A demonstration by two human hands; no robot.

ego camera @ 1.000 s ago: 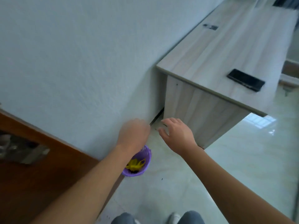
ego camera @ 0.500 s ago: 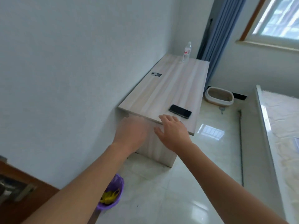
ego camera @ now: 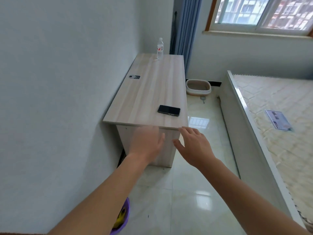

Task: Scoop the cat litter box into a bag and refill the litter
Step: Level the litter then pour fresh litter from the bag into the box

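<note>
A beige cat litter box sits on the floor at the far end of the room, beyond the desk and under the window. A small grey scoop lies on the tiles just in front of it. Both arms reach forward at chest height. My left hand is blurred, fingers spread, holding nothing. My right hand is beside it, open and empty too. Both hands are far from the litter box, in front of the desk's near end.
A light wooden desk stands along the left wall with a black phone and a water bottle on it. A bed with a bare mattress fills the right side. A purple basket with something yellow sits by my left forearm. A tiled aisle runs between desk and bed.
The view has lifted from the purple basket and floor to the room ahead, bringing the litter box, bed and window into sight. Both hands stay raised and empty.
</note>
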